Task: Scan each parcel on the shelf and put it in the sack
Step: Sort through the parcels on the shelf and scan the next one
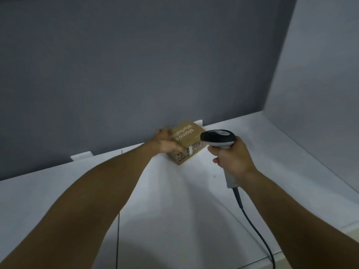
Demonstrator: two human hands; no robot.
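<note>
Parcel (189,135) sits at back of shelf (174,191), against grey wall (136,65), printed top up. L hand (165,142) grasps its left end, thumb on near side, prob. to steady it for scanning; arm stretched fwd. R hand (231,158) grips scanner (218,137), head aimed at parcel, cable (252,220) trailing down.

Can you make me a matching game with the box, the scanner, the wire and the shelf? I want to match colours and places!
Things:
1 parcel
2 scanner
3 cable
4 shelf

Clues:
A white, under the parcel
B brown, gripped by the left hand
C held in the right hand
D dark, trailing from the scanner's handle

Pairs: 1-B, 2-C, 3-D, 4-A
</note>
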